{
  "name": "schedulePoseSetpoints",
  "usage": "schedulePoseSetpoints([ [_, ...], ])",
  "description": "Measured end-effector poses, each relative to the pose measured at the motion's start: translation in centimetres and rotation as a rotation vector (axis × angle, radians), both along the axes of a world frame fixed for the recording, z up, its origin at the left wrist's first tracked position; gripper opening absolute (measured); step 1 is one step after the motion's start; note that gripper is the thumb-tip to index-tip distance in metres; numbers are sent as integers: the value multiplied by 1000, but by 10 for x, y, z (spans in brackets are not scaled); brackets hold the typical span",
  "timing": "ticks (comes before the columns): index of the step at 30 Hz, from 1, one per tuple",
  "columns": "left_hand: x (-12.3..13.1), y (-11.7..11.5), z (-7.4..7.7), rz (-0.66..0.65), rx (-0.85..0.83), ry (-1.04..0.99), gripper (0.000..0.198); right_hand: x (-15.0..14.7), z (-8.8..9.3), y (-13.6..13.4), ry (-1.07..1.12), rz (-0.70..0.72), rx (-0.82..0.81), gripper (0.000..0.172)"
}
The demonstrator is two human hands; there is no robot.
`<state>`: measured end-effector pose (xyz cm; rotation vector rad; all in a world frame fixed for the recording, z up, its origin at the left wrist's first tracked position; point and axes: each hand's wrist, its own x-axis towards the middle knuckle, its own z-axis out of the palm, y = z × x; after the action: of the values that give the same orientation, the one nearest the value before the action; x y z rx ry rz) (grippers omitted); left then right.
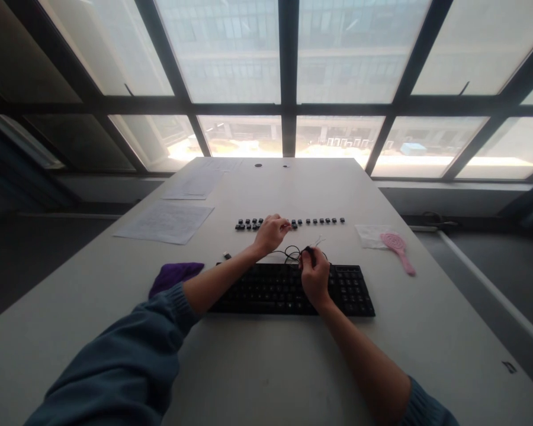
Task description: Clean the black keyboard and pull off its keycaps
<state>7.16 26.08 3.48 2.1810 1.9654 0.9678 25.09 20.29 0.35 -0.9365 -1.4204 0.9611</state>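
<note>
A black keyboard [266, 293] lies on the white table, with a thin black cable [293, 254] looped behind it. Beyond the cable stand rows of small black keycaps [322, 220]. My left hand [272, 232] reaches over the keyboard to these rows; its fingers are pinched together beside a keycap, and whatever they grip is too small to name. Above the back edge of the keyboard, my right hand [314, 273] is closed around a small dark object [308, 250] that I cannot make out, with the cable beside it.
A purple cloth [173, 276] lies left of the keyboard. Paper sheets [166, 222] are spread at the back left. On the right are a pink hairbrush [395, 242] and a clear plastic bag [368, 235]. Windows rise behind the white table [266, 367].
</note>
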Motion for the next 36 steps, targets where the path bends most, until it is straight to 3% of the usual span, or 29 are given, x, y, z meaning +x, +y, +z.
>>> schedulePoseSetpoints([
  [3,6,-43,5,-89,-65,-41,17,1,2,2,-10,-26,10,21],
  [6,19,-82,-2,-140,-129,-92,17,5,2,2,-155,23,93,18],
  [10,33,-108,-17,-169,-155,-156,19,12,0,1,-303,103,155,15],
  [23,35,-110,-36,-150,-175,-144,25,12,-8,5,-352,133,104,20],
  [36,42,-107,-26,-119,-212,-78,5,15,-8,-1,-378,210,207,16],
])
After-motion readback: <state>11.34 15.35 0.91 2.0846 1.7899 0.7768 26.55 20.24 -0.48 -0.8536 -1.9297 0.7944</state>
